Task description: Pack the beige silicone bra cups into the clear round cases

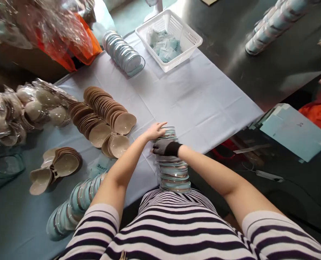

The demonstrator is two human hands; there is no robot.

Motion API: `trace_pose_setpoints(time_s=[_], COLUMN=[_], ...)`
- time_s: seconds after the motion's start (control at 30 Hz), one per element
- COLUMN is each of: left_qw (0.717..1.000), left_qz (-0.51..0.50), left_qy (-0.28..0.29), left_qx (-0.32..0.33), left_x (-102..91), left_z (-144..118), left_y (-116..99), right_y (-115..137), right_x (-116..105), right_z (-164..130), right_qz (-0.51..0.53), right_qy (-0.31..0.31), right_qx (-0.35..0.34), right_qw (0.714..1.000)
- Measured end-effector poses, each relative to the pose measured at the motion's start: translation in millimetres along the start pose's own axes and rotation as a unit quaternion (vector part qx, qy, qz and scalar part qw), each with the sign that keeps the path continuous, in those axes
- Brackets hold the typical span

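A row of round clear cases point(174, 174) with light-blue and beige contents runs from the table edge toward my body, close against my striped shirt. My right hand point(166, 148), in a dark grey glove with a black cuff, lies across this row with its fingers curled over the cases. Just beyond it, my bare left hand point(155, 131) touches the far end of the row. Its index finger is stretched out and its fingers are apart; its fingertips are partly hidden by the cases.
Nested beige bra cups point(124, 122) lie left of my hands, with a smaller cup pile point(65, 162) nearer. More cases stand in rows at lower left point(68, 213) and at the back point(122, 54). A white basket point(187, 34) holds small packets. At right is a light-blue box point(295, 130).
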State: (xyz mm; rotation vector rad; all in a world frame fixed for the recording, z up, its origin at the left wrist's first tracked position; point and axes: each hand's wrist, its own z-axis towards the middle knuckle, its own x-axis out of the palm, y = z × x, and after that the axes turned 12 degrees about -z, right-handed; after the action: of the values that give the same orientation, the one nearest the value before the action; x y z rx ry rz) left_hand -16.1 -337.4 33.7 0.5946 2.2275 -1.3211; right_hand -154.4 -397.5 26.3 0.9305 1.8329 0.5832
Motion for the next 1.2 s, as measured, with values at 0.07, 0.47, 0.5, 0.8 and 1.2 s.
trace_pose_setpoints(time_s=[0.07, 0.47, 0.5, 0.8, 1.2], left_qw=[0.994, 0.975, 0.975, 0.981, 0.984], left_qz=[0.025, 0.163, 0.172, 0.173, 0.143], left_qy=[-0.101, -0.149, -0.139, -0.085, -0.102], left_qx=[0.021, 0.008, 0.003, 0.002, 0.000], left_x=[16.5, 42.2, 39.3, 33.8, 31.9], left_z=[-10.9, -21.7, -21.5, -13.9, -17.2], left_y=[-1.1, -9.3, -10.1, -20.4, -14.1], right_y=[-31.9, -106.6, -107.7, -32.3, -97.9], right_x=[-2.4, 49.4, 45.9, 21.5, 49.9], right_z=[-27.5, -65.2, -67.3, -72.4, -90.6], right_qz=[0.027, 0.144, 0.146, 0.026, -0.022], right_qy=[-0.039, 0.134, 0.138, 0.023, 0.059], right_qx=[0.062, 0.227, 0.227, 0.122, 0.213], right_qw=[0.997, 0.954, 0.953, 0.992, 0.975])
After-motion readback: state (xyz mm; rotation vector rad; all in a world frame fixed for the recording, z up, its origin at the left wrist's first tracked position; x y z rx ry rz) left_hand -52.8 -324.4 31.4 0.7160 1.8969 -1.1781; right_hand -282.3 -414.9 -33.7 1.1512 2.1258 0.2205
